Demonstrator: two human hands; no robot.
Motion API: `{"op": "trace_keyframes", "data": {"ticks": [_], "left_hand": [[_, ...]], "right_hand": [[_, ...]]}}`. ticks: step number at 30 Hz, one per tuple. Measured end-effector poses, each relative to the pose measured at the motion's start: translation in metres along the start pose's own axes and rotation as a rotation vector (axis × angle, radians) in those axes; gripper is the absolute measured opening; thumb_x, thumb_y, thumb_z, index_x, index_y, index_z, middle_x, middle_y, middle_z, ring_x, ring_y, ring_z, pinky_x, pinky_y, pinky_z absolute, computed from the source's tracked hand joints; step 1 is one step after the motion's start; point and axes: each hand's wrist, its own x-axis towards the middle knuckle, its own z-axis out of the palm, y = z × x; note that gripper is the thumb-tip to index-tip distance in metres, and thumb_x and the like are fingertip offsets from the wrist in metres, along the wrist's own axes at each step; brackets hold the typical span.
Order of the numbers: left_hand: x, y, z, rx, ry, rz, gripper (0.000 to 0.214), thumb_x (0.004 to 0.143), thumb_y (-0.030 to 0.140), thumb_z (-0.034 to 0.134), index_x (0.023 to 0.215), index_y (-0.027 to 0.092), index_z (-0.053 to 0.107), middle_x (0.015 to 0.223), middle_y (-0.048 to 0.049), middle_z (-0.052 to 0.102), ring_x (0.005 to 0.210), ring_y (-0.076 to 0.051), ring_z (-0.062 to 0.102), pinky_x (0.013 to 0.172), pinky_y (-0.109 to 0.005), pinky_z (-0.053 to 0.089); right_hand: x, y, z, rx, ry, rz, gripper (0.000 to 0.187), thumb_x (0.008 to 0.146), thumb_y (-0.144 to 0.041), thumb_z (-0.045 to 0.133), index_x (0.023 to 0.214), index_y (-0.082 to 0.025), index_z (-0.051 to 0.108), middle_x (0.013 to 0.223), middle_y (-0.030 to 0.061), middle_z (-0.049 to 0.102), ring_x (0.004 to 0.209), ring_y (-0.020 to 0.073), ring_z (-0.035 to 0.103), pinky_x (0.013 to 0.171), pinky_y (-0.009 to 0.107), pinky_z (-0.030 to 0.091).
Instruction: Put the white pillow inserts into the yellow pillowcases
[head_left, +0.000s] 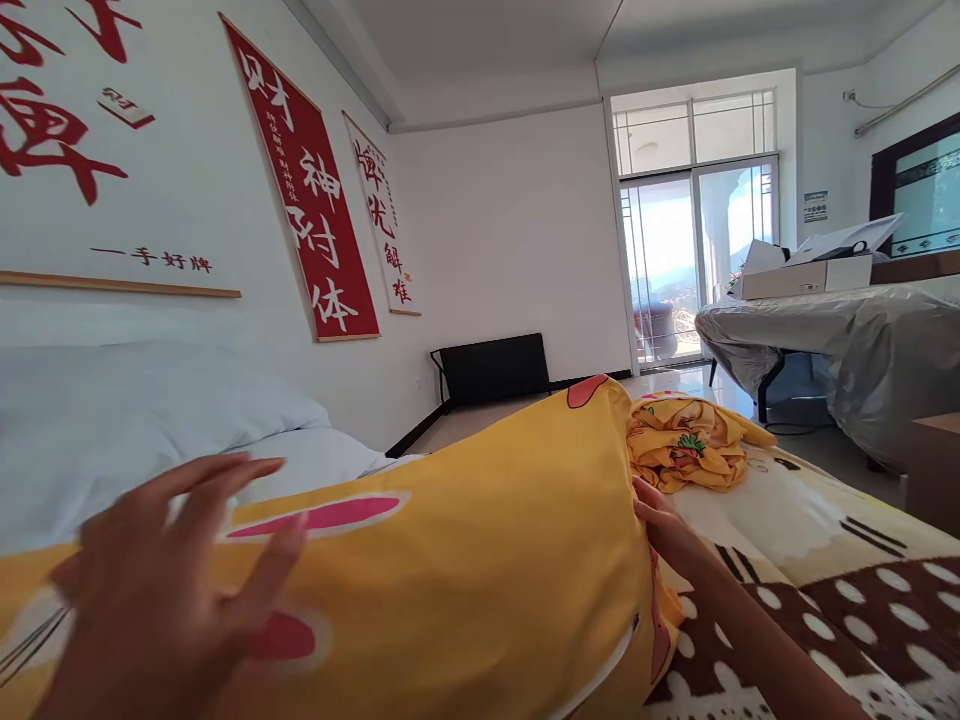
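A plump yellow pillowcase (480, 530) with pink and white printed shapes stretches across the foreground, apparently filled by a pillow. A pale strip runs along its lower right edge. My left hand (165, 570), slightly blurred, hovers over the left part with fingers spread and nothing in them. At the right end, my right hand (664, 525) grips the cloth edge, its fingertips partly hidden by the fabric. Just beyond that hand lies a crumpled heap of yellow printed cloth (694, 445).
Beneath is a brown, cream and spotted blanket (817, 590). White pillows (150, 420) lie along the left wall. A black folded panel (495, 367) leans near the far corner. At right, a plastic-covered table (862, 330) carries an opened cardboard box (806, 278).
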Motion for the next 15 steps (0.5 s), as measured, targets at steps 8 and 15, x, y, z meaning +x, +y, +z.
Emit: {"op": "trace_keyframes", "data": {"ticks": [8, 15], "left_hand": [[0.088, 0.192, 0.08, -0.233, -0.511, 0.291, 0.06, 0.088, 0.058, 0.032, 0.119, 0.01, 0.053, 0.108, -0.0153, 0.062, 0.103, -0.029, 0.057, 0.088, -0.044, 0.044], [0.097, 0.28, 0.121, -0.217, -0.84, 0.38, 0.035, 0.08, 0.03, 0.059, 0.114, 0.02, 0.06, 0.113, -0.0126, 0.065, 0.104, -0.025, 0.062, 0.08, -0.03, 0.049]], "right_hand": [[-0.024, -0.01, -0.005, 0.021, -0.107, -0.009, 0.067, 0.061, -0.021, 0.071, 0.125, -0.029, 0.052, 0.136, 0.0057, 0.052, 0.125, 0.029, 0.046, 0.099, 0.042, 0.041], [-0.024, -0.002, -0.012, -0.101, -0.099, 0.039, 0.065, 0.063, -0.014, 0.069, 0.125, -0.026, 0.053, 0.12, 0.0069, 0.063, 0.11, 0.0261, 0.057, 0.091, 0.04, 0.047]]}}
